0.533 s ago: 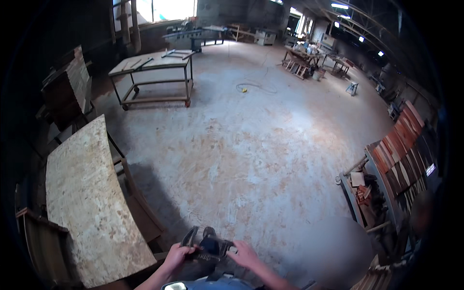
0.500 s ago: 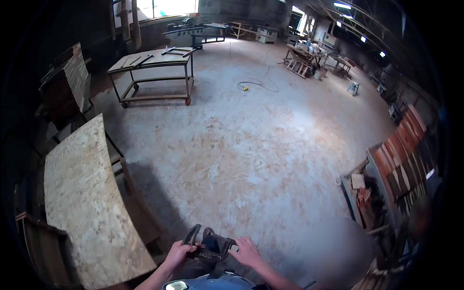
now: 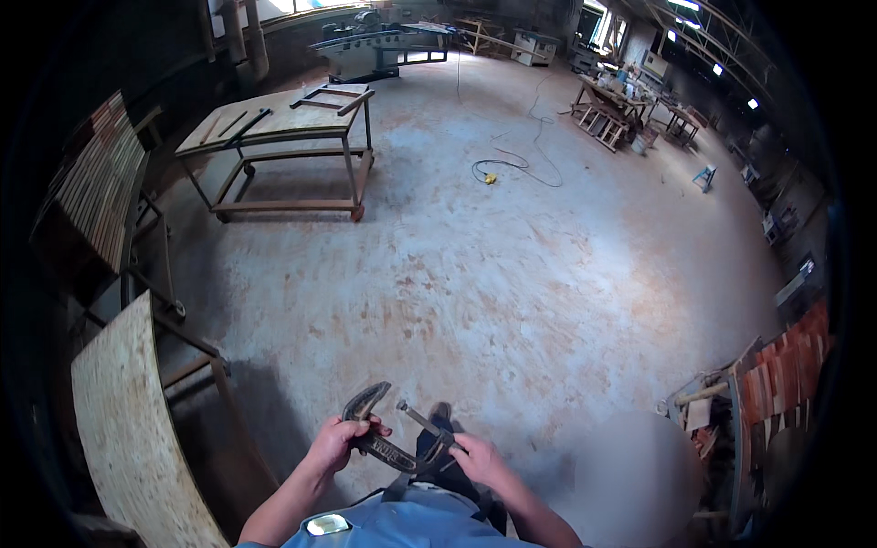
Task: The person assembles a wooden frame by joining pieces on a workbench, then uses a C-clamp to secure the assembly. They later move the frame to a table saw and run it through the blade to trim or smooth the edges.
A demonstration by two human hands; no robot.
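Observation:
A dark metal C-clamp (image 3: 391, 452) with raised lettering on its curved frame is held in front of my body at the lower middle. My left hand (image 3: 331, 446) is closed round the frame near its hooked left end. At the other end, my right hand (image 3: 479, 460) closes on the clamp beside its screw (image 3: 422, 420). That screw slants up and left, its tip apart from the hooked jaw. Nothing shows between the jaws. My right fingers partly hide the screw end. Below the clamp, one of my shoes (image 3: 442, 411) shows on the floor.
A plywood sheet (image 3: 128, 420) lies on a stand at the near left, with stacked wood strips (image 3: 87, 192) behind it. Farther ahead stands a wheeled table (image 3: 301, 123). A cable with a yellow end (image 3: 491, 179) crosses the floor. Reddish wood pieces (image 3: 776, 379) fill the right side.
The clamp has tilted and shifted up, so its frame and screw show more plainly. Both hands keep hold of it. The wheeled table and the plywood sheet appear farther left and lower in view.

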